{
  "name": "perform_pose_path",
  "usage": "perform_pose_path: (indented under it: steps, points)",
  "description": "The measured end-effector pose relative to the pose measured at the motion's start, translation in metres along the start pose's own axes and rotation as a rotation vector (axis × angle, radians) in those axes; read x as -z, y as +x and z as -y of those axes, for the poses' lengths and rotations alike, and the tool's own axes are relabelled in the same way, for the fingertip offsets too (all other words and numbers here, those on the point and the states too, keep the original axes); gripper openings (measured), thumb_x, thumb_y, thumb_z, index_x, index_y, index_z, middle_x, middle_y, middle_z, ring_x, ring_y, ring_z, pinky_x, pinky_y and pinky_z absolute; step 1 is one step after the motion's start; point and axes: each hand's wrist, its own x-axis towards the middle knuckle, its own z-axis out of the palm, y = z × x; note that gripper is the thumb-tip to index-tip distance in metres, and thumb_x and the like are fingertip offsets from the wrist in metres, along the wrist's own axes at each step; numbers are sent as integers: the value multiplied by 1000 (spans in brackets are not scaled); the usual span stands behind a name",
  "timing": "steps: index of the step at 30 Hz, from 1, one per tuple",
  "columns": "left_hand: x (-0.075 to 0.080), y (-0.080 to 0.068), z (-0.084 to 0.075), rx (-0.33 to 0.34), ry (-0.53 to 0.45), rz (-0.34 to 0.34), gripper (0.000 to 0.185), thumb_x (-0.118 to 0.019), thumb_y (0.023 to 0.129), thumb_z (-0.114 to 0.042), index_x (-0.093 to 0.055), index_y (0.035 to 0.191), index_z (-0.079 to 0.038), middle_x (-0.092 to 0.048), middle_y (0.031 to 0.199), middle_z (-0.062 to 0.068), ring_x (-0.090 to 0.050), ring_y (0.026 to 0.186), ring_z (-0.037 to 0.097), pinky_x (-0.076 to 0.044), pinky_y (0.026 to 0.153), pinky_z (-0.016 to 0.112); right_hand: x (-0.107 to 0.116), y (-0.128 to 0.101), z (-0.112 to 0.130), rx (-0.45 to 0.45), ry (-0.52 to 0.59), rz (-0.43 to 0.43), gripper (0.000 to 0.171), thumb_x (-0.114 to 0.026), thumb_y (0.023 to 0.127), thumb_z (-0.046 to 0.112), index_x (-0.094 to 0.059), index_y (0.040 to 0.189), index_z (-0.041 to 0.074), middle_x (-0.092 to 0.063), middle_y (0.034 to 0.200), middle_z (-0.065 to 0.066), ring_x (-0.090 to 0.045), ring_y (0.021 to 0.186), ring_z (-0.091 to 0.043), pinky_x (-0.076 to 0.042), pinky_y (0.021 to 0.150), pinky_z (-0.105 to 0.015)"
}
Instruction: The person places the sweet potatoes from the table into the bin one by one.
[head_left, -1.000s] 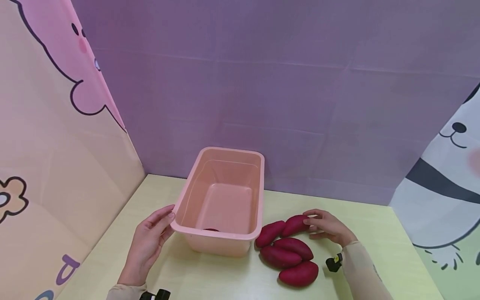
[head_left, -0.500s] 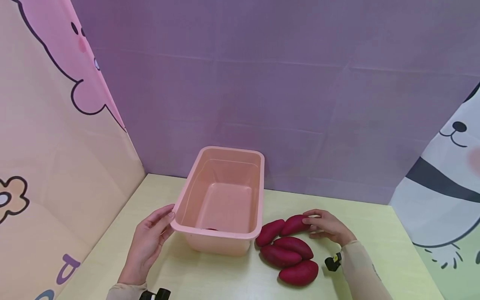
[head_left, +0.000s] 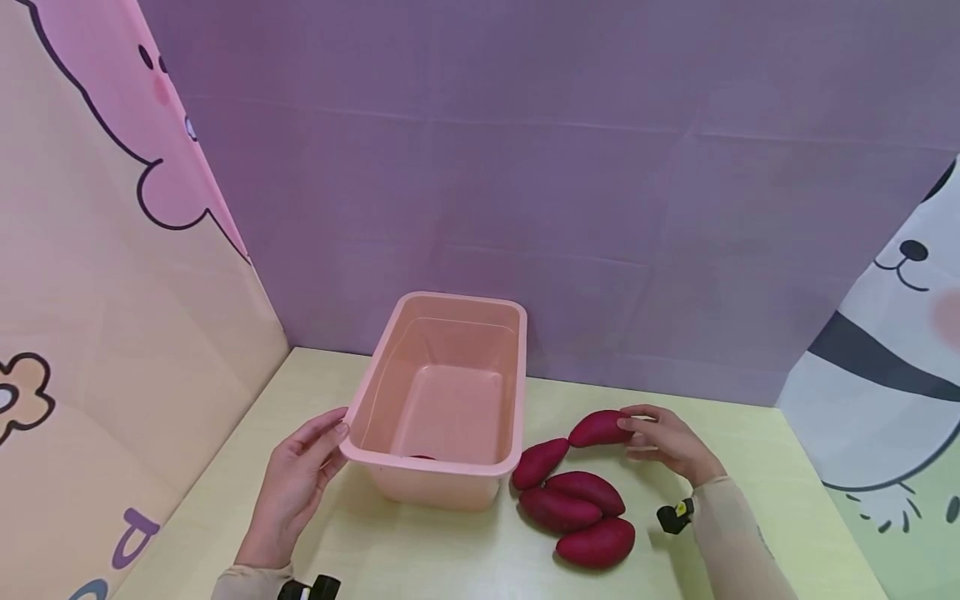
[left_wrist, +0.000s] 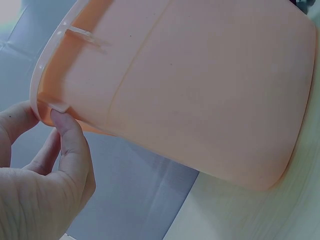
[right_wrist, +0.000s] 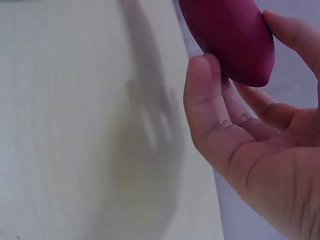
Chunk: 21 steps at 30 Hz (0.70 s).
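My right hand (head_left: pixel 670 443) pinches one end of a dark red sweet potato (head_left: pixel 599 428) between thumb and fingers. In the right wrist view that sweet potato (right_wrist: pixel 232 40) shows above my curled fingers, and the hand's shadow falls on the tabletop. My left hand (head_left: pixel 298 479) grips the near left corner of a pink plastic basin (head_left: pixel 427 471) by its rim, thumb and fingers on either side, as the left wrist view of the basin (left_wrist: pixel 200 95) also shows. Just inside the basin's near wall a sliver of something dark red (head_left: pixel 423 457) shows, mostly hidden.
Several more sweet potatoes lie to the basin's right: one (head_left: pixel 540 462) close to its wall, a pair (head_left: pixel 558 510) side by side, another (head_left: pixel 596 543) nearest me. The pale wooden table (head_left: pixel 420 550) ends at a purple cloth backdrop (head_left: pixel 570 208), with cartoon-printed panels on both sides.
My right hand has lifted the sweet potato up and slightly away from the others, a little to the right. The left hand and basin have stayed nearly still.
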Motion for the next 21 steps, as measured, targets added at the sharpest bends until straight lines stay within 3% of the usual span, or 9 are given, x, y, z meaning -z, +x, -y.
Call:
perform_pose_path:
  steps: [6,13,21]
  points:
    - [0,1,0,7,4,-4,21,-69,96,-9,-74,116,-12,-69,106,0,-66,88,11,-57,80,23,-4,-3,13,26,37,-8,50,-66,98,14,-44,136,-9,-68,97,-5,-68,88,-25,-58,86,-45]
    - [-2,0,0,6,-2,-1,21,-69,96,-7,-75,114,-14,-70,105,0,-65,88,10,-57,79,22,-17,-6,47,83,52,1,59,-65,100,18,-36,143,-10,-62,110,-6,-67,88,-20,-57,88,-44]
    - [-1,1,0,-1,-18,2,21,-67,97,-6,-75,114,-13,-70,106,0,-66,89,11,-57,80,23,-44,-6,103,188,86,36,44,-65,99,17,-48,134,-5,-64,108,-6,-68,83,-18,-58,86,-43]
